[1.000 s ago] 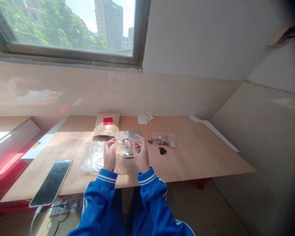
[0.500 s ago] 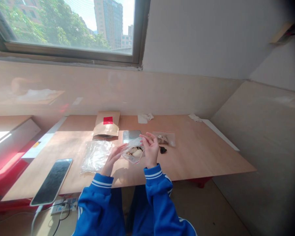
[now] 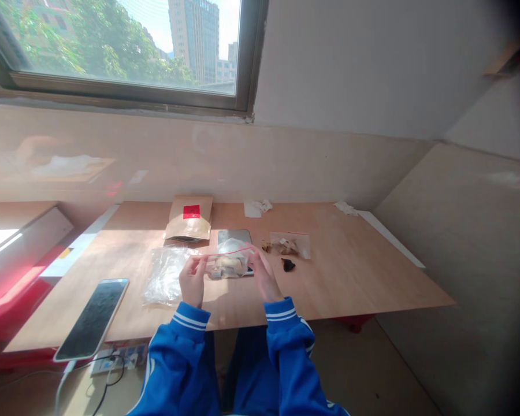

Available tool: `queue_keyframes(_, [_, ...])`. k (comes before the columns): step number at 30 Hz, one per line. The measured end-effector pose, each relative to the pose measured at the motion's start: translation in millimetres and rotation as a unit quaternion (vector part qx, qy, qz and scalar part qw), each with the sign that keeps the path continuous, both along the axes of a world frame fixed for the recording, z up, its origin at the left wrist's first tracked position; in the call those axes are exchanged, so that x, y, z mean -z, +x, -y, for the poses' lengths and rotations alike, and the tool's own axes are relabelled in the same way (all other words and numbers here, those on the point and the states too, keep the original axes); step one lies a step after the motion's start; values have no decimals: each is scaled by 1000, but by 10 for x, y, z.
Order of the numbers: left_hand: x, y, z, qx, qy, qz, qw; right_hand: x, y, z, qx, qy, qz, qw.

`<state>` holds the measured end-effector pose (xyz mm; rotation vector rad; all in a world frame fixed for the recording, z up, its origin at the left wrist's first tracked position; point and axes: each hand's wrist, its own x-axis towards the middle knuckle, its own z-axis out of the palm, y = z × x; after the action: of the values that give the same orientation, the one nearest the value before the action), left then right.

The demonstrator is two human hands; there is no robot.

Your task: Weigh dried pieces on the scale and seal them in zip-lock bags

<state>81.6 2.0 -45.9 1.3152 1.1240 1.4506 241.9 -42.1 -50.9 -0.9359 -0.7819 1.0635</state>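
Observation:
A clear zip bag with pale and brown pieces inside hangs between my hands, its red zip line stretched across the top. My left hand pinches the bag's left end, fingers closed. At the other end my right hand grips the top corner, fingers also closed. Behind the bag lies a dark-screened phone or tablet, partly covered by it. Another zip bag, holding brown pieces, rests to the right. Near it are a black dried piece and a small brown piece.
A kraft paper pouch with a red label stands at the back left. Clear plastic bags lie left of my hands. A phone with a cable sits at the table's left front. Crumpled tissues lie along the back.
Both hands now pinch the zip bag's top at opposite ends. Its mouth, gaping before with the contents showing, is pulled into a straight line. My left fingers have curled in.

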Motion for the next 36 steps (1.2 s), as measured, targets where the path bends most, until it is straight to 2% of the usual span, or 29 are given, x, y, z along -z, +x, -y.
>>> queue_keyframes(5, [-15, 30, -29, 9, 7, 2, 1000, 173, -10, -4, 5, 4, 66, 998])
queue_keyframes(10, [-59, -20, -36, -46, 13, -82, 996, 147, 129, 11, 77, -23, 134, 988])
queue_keyframes(14, [-49, 15, -45, -46, -5, -67, 997, 122, 184, 46, 71, -17, 116, 991])
queue_keyframes(17, [-25, 68, -43, 0, -7, -14, 1000, 120, 173, 69, 43, 1, 54, 998])
queue_keyframes(20, [-20, 76, -42, 74, 23, 29, 997, 118, 156, 75, 73, 30, -38, 996])
queue_keyframes(23, [-35, 57, -38, 163, 39, 15, 986, 122, 141, 65, 97, 46, -92, 990])
queue_keyframes(26, [-47, 61, -14, 218, 28, -11, 975, 129, 121, 61, 71, 36, -87, 993])
queue_keyframes(29, [-41, 93, 31, 203, -11, 6, 979, 119, 107, 78, 75, 12, -57, 996])
queue_keyframes(33, [-8, 118, 68, 126, -33, 3, 992, 73, 114, 112, 135, -19, 18, 991])
queue_keyframes(36, [35, 103, 41, 81, -35, -8, 996, 44, 116, 121, 166, -6, 37, 985])
